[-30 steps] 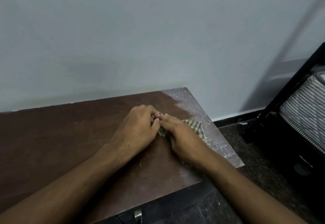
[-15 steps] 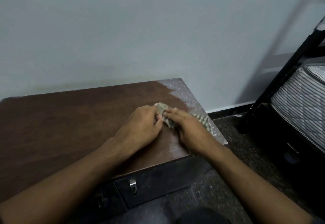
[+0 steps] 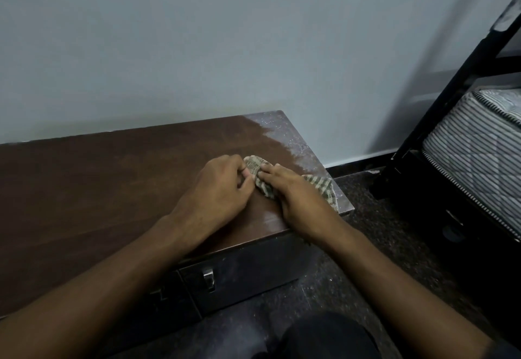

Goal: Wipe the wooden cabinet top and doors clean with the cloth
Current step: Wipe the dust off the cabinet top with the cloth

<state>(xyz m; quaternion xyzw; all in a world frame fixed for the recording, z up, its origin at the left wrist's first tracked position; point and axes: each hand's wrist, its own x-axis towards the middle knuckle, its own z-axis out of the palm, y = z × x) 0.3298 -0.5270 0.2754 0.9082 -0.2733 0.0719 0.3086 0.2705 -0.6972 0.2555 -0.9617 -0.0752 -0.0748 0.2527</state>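
Cabinet top (image 3: 112,189): dark brown wood, low against the wall; the wide left and middle stretch looks clean and dull.
Left hand (image 3: 217,189): lies knuckles-up on the top, fingers curled in, thumb and forefinger pinching the near-left edge of the cloth.
Cloth (image 3: 324,186): small, striped in green and cream, bunched on the right part of the top; one lump sits between the two hands, the rest trails out from under the right hand toward the right edge.
Handling: judged light, soft and limp, so it will fold and slide readily; best gathered into a pad and pressed flat under the palm.
Right hand (image 3: 298,197): palm down on the cloth, fingers stretched forward and pressing it to the wood; not clenched.
Dusty strip (image 3: 293,138): pale grey speckled film along the right end, from back corner to front; judged not yet wiped.
Doors (image 3: 239,277): dark front below the edge, with a metal handle (image 3: 208,279).
Room: plain pale wall, dark speckled floor (image 3: 380,245), black bed frame (image 3: 439,104) and striped mattress (image 3: 479,144) at far right.
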